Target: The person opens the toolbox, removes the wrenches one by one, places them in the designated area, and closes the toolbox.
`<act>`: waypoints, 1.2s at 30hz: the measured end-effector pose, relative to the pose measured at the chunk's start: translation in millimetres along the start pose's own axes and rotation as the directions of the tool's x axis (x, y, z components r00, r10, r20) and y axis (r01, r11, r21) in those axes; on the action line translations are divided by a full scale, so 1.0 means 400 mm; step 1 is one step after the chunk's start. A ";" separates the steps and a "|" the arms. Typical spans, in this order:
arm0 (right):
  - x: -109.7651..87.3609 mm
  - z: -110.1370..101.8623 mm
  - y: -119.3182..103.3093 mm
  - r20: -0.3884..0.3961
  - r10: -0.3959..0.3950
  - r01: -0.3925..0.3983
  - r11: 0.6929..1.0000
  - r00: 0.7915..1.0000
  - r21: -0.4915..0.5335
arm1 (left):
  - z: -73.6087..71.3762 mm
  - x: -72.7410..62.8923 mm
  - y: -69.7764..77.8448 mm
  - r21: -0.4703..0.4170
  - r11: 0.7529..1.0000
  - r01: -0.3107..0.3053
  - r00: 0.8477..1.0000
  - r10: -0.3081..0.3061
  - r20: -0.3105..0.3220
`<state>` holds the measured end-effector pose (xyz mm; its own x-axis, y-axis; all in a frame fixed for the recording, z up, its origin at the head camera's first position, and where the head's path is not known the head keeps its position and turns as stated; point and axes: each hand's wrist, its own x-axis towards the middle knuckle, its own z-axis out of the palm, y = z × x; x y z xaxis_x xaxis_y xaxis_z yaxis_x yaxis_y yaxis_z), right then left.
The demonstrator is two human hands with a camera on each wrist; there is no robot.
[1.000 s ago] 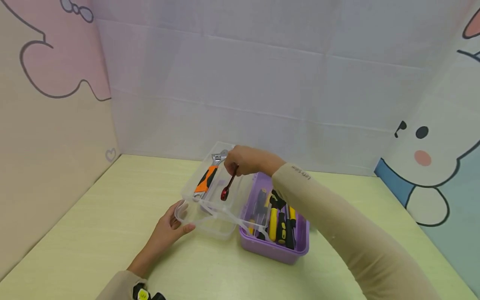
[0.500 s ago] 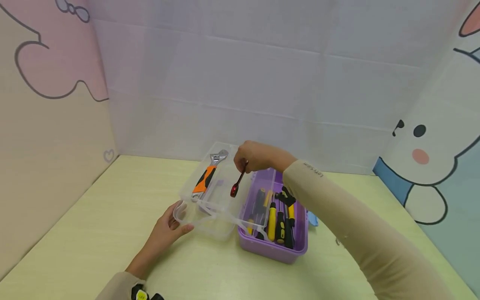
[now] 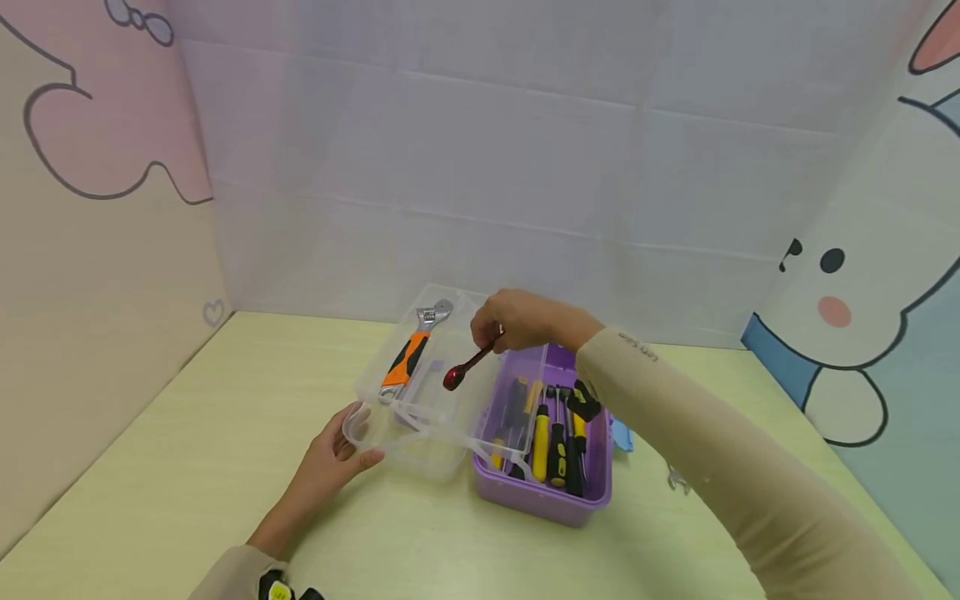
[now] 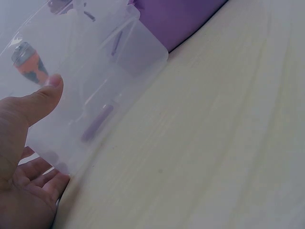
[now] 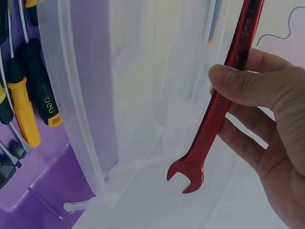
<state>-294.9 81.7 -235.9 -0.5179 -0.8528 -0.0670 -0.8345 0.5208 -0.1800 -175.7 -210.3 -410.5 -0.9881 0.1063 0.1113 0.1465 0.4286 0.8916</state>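
Where the right hand point(image 3: 517, 321) pinches: red wrench point(image 5: 212, 125), midshaft, over clear lid point(image 3: 461, 402).
Left hand point(image 3: 326, 460): gripping lid's near-left edge.
Gap: red wrench to orange-handled wrench point(image 3: 409, 359).

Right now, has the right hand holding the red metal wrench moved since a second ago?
Yes, the right hand has moved right, away from the orange and black metal adjustable wrench.

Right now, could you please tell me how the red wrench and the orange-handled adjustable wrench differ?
The red wrench is held by the right hand, while the adjustable wrench lies on the translucent plastic. The red wrench is mostly red; the adjustable wrench has a silver head and an orange-and-black handle. Both are long, narrow tools.
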 end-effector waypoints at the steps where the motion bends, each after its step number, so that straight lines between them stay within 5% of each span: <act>1: -0.002 0.001 0.000 -0.010 -0.006 0.006 1.000 1.000 -0.008 | 0.000 0.000 0.000 -0.001 1.000 -0.002 1.000 0.002 0.000; 25: -0.100 0.032 0.048 -0.117 -0.029 0.022 0.998 0.993 -0.062 | 0.000 -0.004 0.014 0.020 1.000 0.011 1.000 -0.011 0.003; 36: -0.135 0.038 0.066 -0.082 -0.015 0.013 1.000 0.997 -0.025 | 0.000 -0.009 0.020 0.015 1.000 0.005 1.000 -0.005 0.004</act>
<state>-286.0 140.9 -251.8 -0.5192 -0.8545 0.0165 -0.8454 0.5107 -0.1567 -171.1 -207.2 -403.6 -0.9887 0.1073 0.1049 0.1420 0.4429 0.8853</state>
